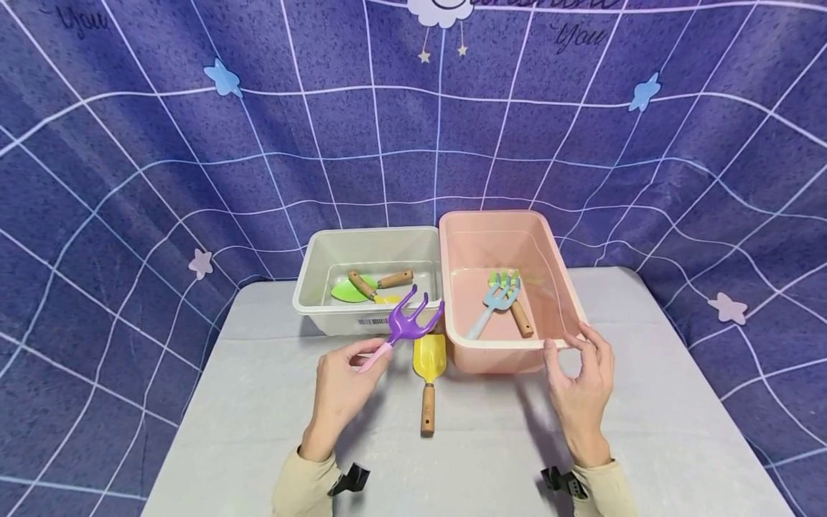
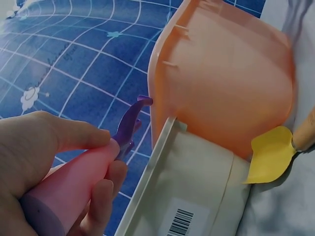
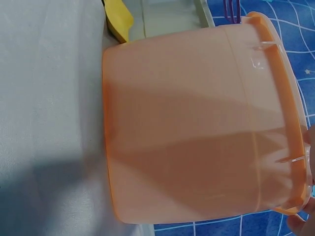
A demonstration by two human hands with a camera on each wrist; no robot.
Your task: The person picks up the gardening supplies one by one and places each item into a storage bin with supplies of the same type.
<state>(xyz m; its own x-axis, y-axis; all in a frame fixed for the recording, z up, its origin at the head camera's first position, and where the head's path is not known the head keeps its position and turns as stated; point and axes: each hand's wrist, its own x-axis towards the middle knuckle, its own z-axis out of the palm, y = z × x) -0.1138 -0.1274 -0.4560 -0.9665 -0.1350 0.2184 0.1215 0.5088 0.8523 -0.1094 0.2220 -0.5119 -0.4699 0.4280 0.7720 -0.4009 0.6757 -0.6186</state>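
My left hand [image 1: 349, 380] grips the pink handle of a purple three-pronged hand rake [image 1: 408, 323]. Its prongs point up and away, near where the grey bin [image 1: 362, 321] and the pink bin [image 1: 497, 359] meet. In the left wrist view the thumb and fingers wrap the pink handle [image 2: 74, 189]. At the front right corner of the pink bin, my right hand [image 1: 581, 388] holds the rim between thumb and fingers; the right wrist view shows only its fingertips [image 3: 295, 223]. Between the hands, a yellow hand trowel [image 1: 429, 359] with a wooden handle lies on the table.
Inside the pink bin are a light blue garden fork [image 1: 497, 298] and a green rake with a wooden handle [image 1: 520, 317]. The grey bin holds a green trowel [image 1: 349, 289] and a yellow tool [image 1: 388, 299], both wooden-handled. Behind the table [image 1: 258, 402] hangs a blue curtain [image 1: 400, 129].
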